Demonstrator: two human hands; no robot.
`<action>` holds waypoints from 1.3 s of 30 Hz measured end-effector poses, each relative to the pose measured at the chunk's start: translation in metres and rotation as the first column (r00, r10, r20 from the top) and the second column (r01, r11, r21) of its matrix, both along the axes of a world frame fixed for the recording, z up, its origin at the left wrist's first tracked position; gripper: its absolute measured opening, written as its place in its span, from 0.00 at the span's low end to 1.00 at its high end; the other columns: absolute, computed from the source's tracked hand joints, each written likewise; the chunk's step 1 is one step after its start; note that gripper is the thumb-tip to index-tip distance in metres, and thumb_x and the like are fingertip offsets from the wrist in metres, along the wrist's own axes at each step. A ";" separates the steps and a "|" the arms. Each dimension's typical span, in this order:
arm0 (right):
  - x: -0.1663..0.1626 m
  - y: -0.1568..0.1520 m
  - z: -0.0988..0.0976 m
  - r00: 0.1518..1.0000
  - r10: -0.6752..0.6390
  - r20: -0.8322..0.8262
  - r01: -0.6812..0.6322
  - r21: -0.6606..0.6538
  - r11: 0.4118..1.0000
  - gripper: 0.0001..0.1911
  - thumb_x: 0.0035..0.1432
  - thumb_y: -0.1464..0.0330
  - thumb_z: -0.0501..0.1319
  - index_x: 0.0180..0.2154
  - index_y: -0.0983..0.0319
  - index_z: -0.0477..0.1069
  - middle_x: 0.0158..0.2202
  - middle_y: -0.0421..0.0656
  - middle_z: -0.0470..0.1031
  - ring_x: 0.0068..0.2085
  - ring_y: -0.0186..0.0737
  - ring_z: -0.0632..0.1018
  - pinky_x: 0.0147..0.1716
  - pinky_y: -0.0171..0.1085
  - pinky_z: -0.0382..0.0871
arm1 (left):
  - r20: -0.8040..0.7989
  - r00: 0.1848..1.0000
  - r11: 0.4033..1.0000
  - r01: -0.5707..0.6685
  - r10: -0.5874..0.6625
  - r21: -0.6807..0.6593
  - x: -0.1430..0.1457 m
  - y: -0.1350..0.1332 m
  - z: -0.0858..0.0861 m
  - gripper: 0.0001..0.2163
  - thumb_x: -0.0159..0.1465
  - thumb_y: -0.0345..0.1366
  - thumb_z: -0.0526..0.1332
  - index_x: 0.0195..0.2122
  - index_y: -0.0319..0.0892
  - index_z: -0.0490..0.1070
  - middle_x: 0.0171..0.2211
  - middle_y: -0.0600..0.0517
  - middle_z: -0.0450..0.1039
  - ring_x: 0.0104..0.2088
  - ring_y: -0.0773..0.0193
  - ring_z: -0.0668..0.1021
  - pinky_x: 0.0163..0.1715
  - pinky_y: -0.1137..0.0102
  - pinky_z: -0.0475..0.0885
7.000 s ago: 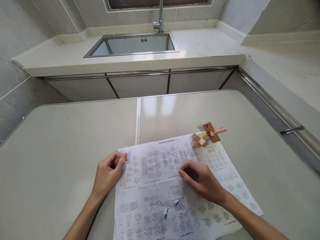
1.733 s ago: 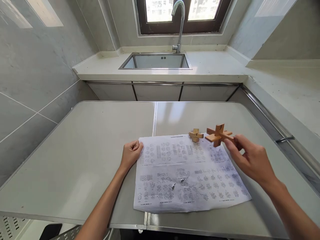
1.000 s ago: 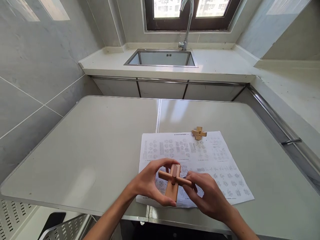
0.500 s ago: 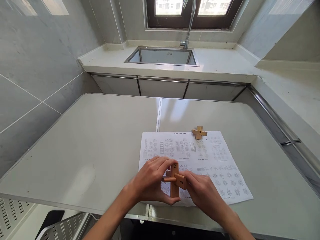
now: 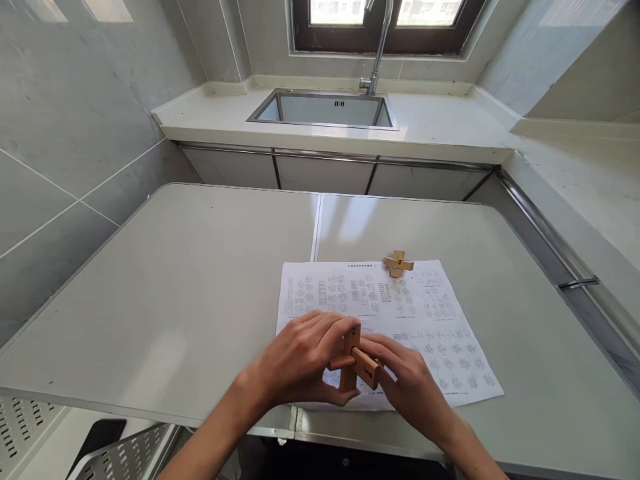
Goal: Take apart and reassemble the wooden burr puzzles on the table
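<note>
A reddish-brown wooden interlocking puzzle (image 5: 349, 379) is held above the near part of a printed instruction sheet (image 5: 445, 333). Its upright bar bears a "2", and a crossing bar points toward me. My left hand (image 5: 305, 360) pinches the upright bar, fingers at its top and thumb at its bottom. From the right, my right hand (image 5: 407, 377) has its bent fingers against the puzzle; its fingertips are partly hidden behind the crossing bar. A second, paler wooden puzzle (image 5: 398, 264) rests on the sheet's far edge.
The pale folding table (image 5: 125, 287) has a seam down its middle. Beyond it are a white counter (image 5: 210, 120), a sink (image 5: 320, 125) and a tap (image 5: 383, 50). At lower left, below the table edge, lie a dark flat object (image 5: 97, 440) and a perforated rack (image 5: 130, 453).
The held puzzle has turned a little, its crossing bar now angled more down and to the right. My right fingers have shifted up along its right side.
</note>
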State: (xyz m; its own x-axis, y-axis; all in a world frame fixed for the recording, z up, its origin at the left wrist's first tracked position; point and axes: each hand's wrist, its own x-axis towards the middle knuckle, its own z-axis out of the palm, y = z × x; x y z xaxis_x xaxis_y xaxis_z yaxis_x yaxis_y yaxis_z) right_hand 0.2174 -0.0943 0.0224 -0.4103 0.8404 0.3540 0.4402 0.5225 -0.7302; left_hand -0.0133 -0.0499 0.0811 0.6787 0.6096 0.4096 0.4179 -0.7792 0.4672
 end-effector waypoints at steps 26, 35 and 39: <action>-0.011 -0.014 0.022 0.990 -0.120 -0.068 0.114 -0.081 0.990 0.13 0.74 0.73 0.53 0.34 0.57 0.60 0.27 0.35 0.62 0.25 0.33 0.65 0.25 0.34 0.59 | 0.082 0.996 0.940 0.004 0.026 -0.342 -0.014 0.006 -0.012 0.51 0.53 0.46 0.80 0.71 0.49 0.52 0.65 0.38 0.68 0.63 0.42 0.74 0.61 0.49 0.74; 0.001 -0.017 0.025 1.000 -0.001 -0.021 0.000 -0.046 0.999 0.11 0.73 0.72 0.53 0.35 0.57 0.61 0.27 0.37 0.64 0.26 0.35 0.67 0.26 0.35 0.59 | 0.229 0.971 0.588 0.227 -0.073 -0.776 -0.028 0.014 -0.016 0.56 0.49 0.51 0.82 0.75 0.56 0.53 0.60 0.43 0.76 0.63 0.43 0.77 0.67 0.42 0.66; 0.003 -0.019 0.025 1.000 0.003 0.031 -0.002 -0.041 0.999 0.12 0.73 0.72 0.53 0.33 0.57 0.58 0.27 0.36 0.64 0.26 0.35 0.67 0.27 0.36 0.60 | 0.237 0.969 0.602 0.230 -0.069 -0.765 -0.025 0.015 -0.017 0.51 0.51 0.49 0.80 0.74 0.55 0.57 0.58 0.43 0.78 0.60 0.45 0.79 0.65 0.43 0.70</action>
State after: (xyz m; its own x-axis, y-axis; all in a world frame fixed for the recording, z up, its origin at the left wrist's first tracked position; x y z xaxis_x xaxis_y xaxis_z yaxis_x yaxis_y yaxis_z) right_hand 0.2207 -0.1137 0.0471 -0.4224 0.8531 0.3062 0.4616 0.4933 -0.7373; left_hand -0.0379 -0.0347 0.0646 0.7614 0.6455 -0.0598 0.1834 -0.1259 0.9749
